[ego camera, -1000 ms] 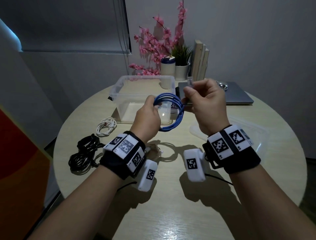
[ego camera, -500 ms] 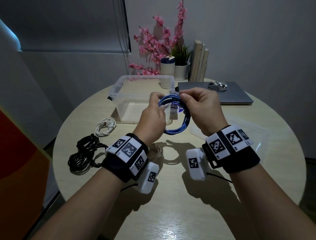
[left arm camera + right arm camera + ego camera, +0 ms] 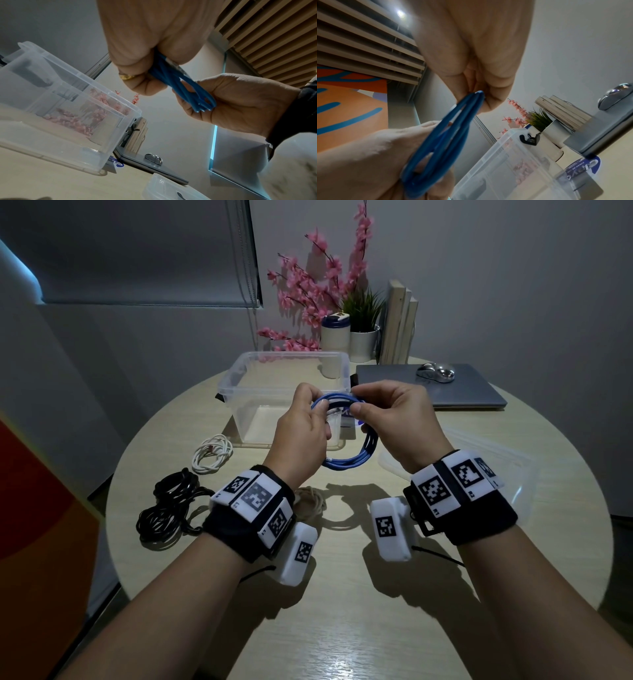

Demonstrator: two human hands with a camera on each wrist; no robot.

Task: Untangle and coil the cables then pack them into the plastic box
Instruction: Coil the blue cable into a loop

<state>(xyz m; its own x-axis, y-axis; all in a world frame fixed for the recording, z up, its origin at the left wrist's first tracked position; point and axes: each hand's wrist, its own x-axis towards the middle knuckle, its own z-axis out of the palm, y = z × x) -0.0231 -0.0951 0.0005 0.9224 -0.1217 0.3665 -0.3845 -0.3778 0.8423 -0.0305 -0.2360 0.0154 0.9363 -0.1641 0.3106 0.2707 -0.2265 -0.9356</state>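
Observation:
A coiled blue cable (image 3: 349, 455) hangs in the air between both hands, in front of the clear plastic box (image 3: 239, 378). My left hand (image 3: 303, 433) grips the coil's left side, fingers curled round the strands (image 3: 164, 73). My right hand (image 3: 394, 419) pinches the top right of the coil (image 3: 476, 97). A small white cable bundle (image 3: 212, 453) lies left of the box. A tangled black cable (image 3: 168, 508) lies at the table's left edge. A thin beige cable (image 3: 311, 501) lies under my left wrist.
The box's clear lid (image 3: 479, 460) lies on the table to the right. A closed grey laptop (image 3: 435, 388) with a silver mouse (image 3: 435, 371) sits behind it. Pink flowers (image 3: 318, 292), a potted plant (image 3: 363, 337), a cup and books stand at the back.
The right hand came down from above the coil and now pinches its top right. Both hands drew closer, and the coil hangs more edge-on between them.

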